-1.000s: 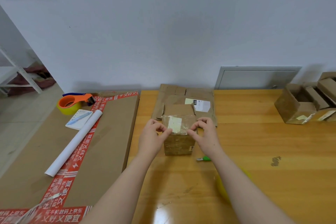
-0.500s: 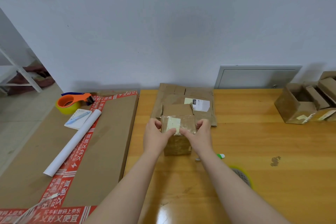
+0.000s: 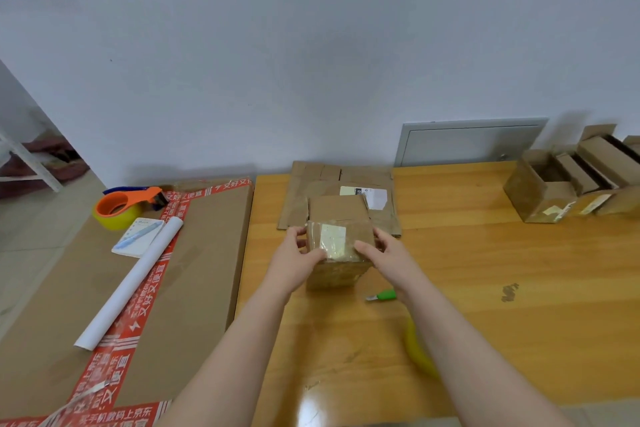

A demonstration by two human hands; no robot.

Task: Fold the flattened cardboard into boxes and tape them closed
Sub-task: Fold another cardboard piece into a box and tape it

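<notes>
Two hands hold one small cardboard box point(image 3: 341, 253), which stands on the wooden table point(image 3: 485, 270) just in front of a stack of flattened cardboard point(image 3: 346, 184). On the box's left side the left hand point(image 3: 294, 262) grips, thumb over the top, fingers curled round the far edge. On its right side the right hand point(image 3: 389, 255) grips likewise, thumb on top. Box top is shiny with clear tape, pale label under it. A green-handled cutter point(image 3: 382, 295) lies beside the box's near right corner. A yellow tape roll point(image 3: 417, 354) is partly hidden by the right forearm. Left of the table is a big cardboard sheet point(image 3: 194, 270) carrying an orange tape dispenser point(image 3: 128, 204), notepad point(image 3: 138, 237) and white paper tube point(image 3: 131, 281). Far right: open boxes point(image 3: 554, 191) in a row
</notes>
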